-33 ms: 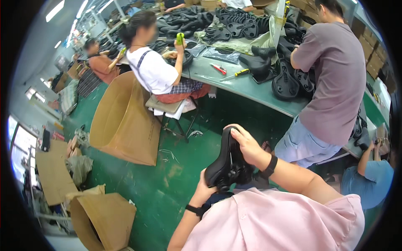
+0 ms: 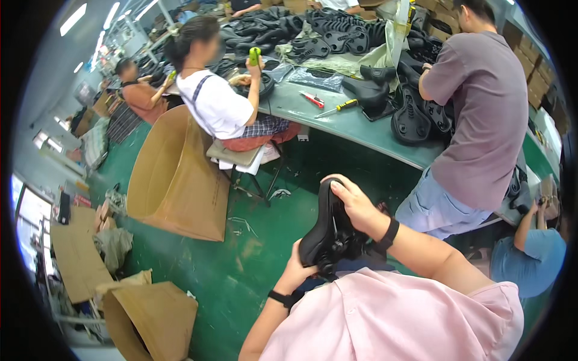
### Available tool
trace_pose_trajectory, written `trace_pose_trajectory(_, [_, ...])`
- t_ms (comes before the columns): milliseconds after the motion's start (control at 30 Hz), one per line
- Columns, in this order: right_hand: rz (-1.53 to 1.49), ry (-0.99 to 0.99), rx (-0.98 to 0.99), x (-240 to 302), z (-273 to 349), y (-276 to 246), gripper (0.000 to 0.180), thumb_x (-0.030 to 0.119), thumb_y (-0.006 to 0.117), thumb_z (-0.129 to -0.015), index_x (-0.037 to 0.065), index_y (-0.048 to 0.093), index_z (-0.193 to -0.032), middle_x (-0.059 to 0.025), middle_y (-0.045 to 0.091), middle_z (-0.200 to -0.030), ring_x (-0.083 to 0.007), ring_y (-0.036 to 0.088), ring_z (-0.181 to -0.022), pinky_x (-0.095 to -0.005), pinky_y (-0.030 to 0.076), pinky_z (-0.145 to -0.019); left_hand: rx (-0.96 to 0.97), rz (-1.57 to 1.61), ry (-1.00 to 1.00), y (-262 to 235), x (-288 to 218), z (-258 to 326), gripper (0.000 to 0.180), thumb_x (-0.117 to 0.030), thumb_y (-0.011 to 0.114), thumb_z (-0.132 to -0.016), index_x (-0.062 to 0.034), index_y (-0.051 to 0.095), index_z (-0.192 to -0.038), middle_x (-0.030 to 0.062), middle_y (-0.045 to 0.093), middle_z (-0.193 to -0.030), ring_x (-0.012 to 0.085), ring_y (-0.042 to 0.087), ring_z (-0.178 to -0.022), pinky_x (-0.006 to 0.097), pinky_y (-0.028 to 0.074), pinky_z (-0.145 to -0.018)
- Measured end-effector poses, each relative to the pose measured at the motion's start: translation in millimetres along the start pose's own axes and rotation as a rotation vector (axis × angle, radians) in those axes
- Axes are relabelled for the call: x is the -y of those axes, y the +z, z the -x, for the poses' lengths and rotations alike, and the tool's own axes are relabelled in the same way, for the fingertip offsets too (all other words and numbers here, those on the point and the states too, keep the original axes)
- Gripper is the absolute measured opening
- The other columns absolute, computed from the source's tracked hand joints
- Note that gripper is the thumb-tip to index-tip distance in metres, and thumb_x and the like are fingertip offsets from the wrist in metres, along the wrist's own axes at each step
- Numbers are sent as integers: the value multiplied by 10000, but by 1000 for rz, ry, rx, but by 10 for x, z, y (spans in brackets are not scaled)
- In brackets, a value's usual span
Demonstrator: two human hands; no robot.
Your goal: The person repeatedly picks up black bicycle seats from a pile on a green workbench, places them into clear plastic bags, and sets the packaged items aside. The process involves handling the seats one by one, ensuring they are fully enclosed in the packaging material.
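A black bicycle saddle [image 2: 321, 228] is held up in front of my chest, tilted with its narrow nose upward. Its smooth cover faces left and its dark underside, with rails and fittings, faces right. My right hand [image 2: 354, 203] is closed around the nose, thumb on the near side. Lower down, my left hand [image 2: 295, 268] grips the wide rear end; its fingertips are partly hidden behind the saddle. Both wrists wear dark bands.
Ahead stands a green-topped workbench [image 2: 289, 107] bearing piled black saddles [image 2: 411, 120], a red knife [image 2: 312, 99] and a yellow-handled screwdriver [image 2: 338, 107]. Cardboard boxes [image 2: 201, 204] stand on the left. Co-workers sit and stand at the bench, one close ahead on the right.
The saddle's rear end and my left hand have shifted slightly up and to the right. My right hand keeps its hold on the nose.
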State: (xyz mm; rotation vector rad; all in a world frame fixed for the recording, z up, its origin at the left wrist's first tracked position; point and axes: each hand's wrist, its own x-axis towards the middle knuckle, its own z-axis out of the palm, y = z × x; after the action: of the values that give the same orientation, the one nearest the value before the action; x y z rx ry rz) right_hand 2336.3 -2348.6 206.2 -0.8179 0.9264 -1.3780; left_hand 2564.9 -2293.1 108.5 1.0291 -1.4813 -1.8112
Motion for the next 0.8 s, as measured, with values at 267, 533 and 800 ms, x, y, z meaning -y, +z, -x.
trace_pose_trajectory(267, [402, -102, 54, 462, -2457, -518, 305, 245, 532, -963, 3, 554, -1145, -35, 588, -991, -100, 532, -915, -258, 447, -832, 165, 239, -113, -440, -459, -2467, 905, -214, 758, -774, -82, 168, -1447, 129, 426, -1332, 247, 506, -1175, 417, 540, -863])
trace_pose_trajectory(533, [971, -4, 214, 231, -4644, -1027, 358, 308, 575, -935, 27, 561, -1157, -146, 641, -1023, -239, 604, -968, -335, 453, -877, -28, 447, -181, -377, -574, -4435, 580, -144, 562, -925, -63, 257, -1412, 152, 489, -1256, 267, 570, -1102, 400, 579, -783])
trace_pose_trajectory(800, [1355, 239, -122, -150, -5650, -1675, 459, 408, 574, -898, 2, 593, -1113, -226, 625, -1092, -361, 584, -1078, -409, 449, -924, -106, 365, -359, -1106, -560, -5084, 546, -117, 566, -894, -51, 296, -1364, 144, 563, -1121, 232, 668, -870, 340, 602, -658])
